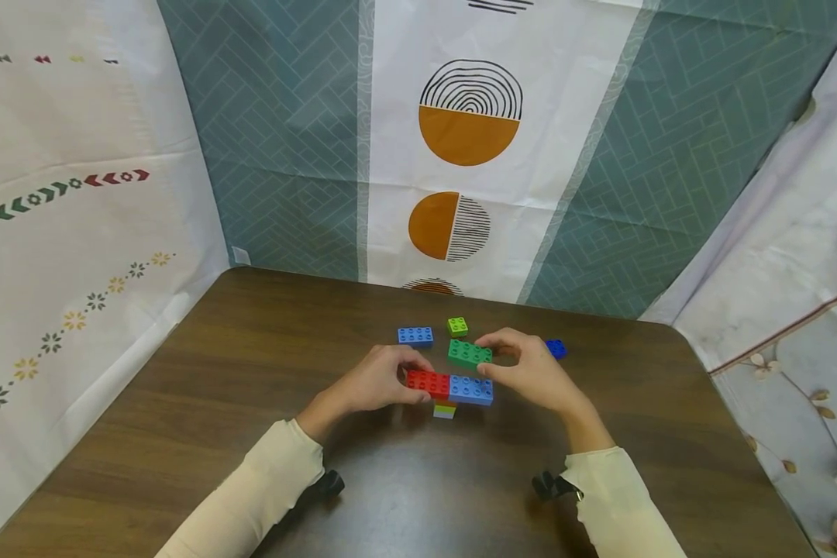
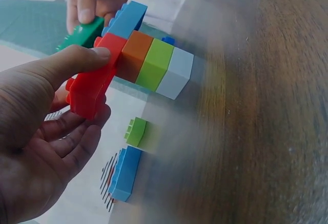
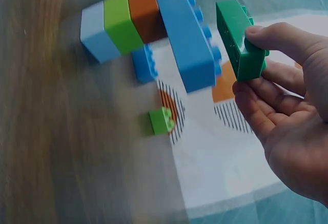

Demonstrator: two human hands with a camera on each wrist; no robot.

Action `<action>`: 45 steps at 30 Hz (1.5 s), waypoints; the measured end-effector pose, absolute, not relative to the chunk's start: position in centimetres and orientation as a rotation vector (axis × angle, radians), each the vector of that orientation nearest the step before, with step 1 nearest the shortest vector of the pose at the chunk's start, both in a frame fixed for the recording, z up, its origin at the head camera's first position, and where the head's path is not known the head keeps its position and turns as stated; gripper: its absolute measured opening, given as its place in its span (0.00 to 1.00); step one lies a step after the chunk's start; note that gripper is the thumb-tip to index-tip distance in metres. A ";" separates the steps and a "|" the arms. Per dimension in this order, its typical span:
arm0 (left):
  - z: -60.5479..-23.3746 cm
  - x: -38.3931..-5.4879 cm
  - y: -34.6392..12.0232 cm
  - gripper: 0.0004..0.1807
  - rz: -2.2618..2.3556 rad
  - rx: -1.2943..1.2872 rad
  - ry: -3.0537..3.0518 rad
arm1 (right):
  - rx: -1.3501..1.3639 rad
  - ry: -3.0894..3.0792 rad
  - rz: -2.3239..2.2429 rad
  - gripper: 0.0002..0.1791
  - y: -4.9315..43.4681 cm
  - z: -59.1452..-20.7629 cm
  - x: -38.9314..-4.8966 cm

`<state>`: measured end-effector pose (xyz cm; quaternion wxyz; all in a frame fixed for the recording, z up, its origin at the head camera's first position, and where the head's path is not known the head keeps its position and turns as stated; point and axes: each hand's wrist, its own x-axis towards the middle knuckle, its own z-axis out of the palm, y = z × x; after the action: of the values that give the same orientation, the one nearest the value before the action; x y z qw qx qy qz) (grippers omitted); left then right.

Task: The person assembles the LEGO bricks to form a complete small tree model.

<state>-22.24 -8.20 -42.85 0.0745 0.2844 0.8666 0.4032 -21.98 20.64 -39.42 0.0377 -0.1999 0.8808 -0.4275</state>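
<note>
A small tower of square bricks, white (image 2: 176,74), lime (image 2: 155,64) and orange (image 2: 134,55) from the bottom up, stands on the table. Across its top lie a red brick (image 1: 427,383) and a light blue brick (image 1: 471,390), end to end and overhanging on both sides. My left hand (image 1: 382,378) holds the red brick between thumb and fingers at its outer end. In my right hand (image 1: 533,370) a green brick (image 3: 238,39) is pinched by one end. That green brick hangs just above the light blue one, apart from it.
Behind the tower on the brown wooden table (image 1: 286,333) lie a blue brick (image 1: 415,336), a small lime brick (image 1: 457,326) and a dark blue brick (image 1: 556,349), the last partly behind my right hand. Patterned cloths (image 1: 286,139) hang at the back and both sides.
</note>
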 end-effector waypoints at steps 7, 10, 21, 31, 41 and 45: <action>-42.9 -22.2 -8.2 0.20 1.231 0.851 2.595 | -0.724 2.643 -1.340 0.18 18.9 -39.0 -20.6; -43.0 -22.2 -8.2 0.21 1.239 0.858 2.595 | -0.760 2.632 -1.333 0.18 18.4 -39.1 -20.3; -43.0 -22.2 -8.1 0.19 1.248 0.892 2.603 | -0.814 2.619 -1.291 0.16 17.6 -40.3 -20.2; -42.9 -22.1 -8.1 0.20 1.246 0.892 2.594 | -0.824 2.653 -1.283 0.17 17.5 -40.6 -20.2; -43.0 -22.1 -7.9 0.20 1.224 0.875 2.629 | -0.848 2.685 -1.281 0.18 17.3 -40.9 -19.9; -42.9 -22.1 -7.9 0.20 1.213 0.885 2.635 | -0.846 2.693 -1.282 0.18 17.3 -41.0 -19.9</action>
<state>-22.09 -7.88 -42.93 0.0545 0.2912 0.8675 0.3995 -19.91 17.32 -40.97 0.0204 -0.2729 0.8684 -0.4134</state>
